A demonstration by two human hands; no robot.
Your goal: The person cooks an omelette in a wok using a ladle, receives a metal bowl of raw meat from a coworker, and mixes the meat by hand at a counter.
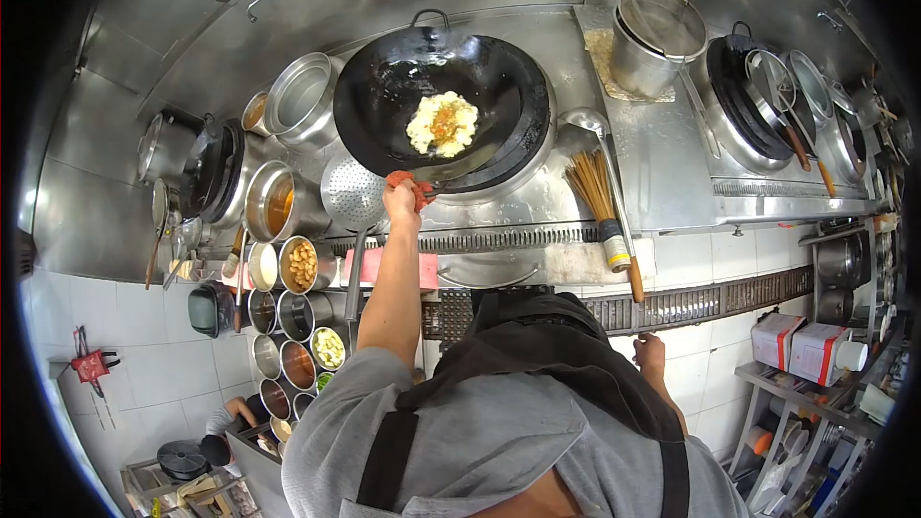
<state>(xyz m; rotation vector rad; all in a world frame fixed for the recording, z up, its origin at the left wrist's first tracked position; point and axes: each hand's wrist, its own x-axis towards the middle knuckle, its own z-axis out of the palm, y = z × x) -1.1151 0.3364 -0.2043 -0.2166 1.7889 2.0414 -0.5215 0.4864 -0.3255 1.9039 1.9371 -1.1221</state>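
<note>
My left hand [401, 200] is closed around the near handle of a black wok [384, 101], with a red cloth [418, 191] between the palm and the metal. The wok sits off to the left of its round burner rim, looking tilted. Yellow egg [442, 124] with browned patches lies in its bowl. Beside the left hand, a perforated skimmer [353, 192] rests with its long handle toward me. My right hand [650, 353] hangs low at my right side, holding nothing, its fingers loosely bent and apart. Nearest to it is the wooden handle end of a ladle [614, 192].
A bamboo wok brush [595, 194] lies beside the ladle. Steel pots [299, 101] and several ingredient containers [302, 264] crowd the left. A strainer sits on a bucket [641, 67] at back right. Another person's arm [240, 411] shows at lower left; a metal rack [787, 393] stands right.
</note>
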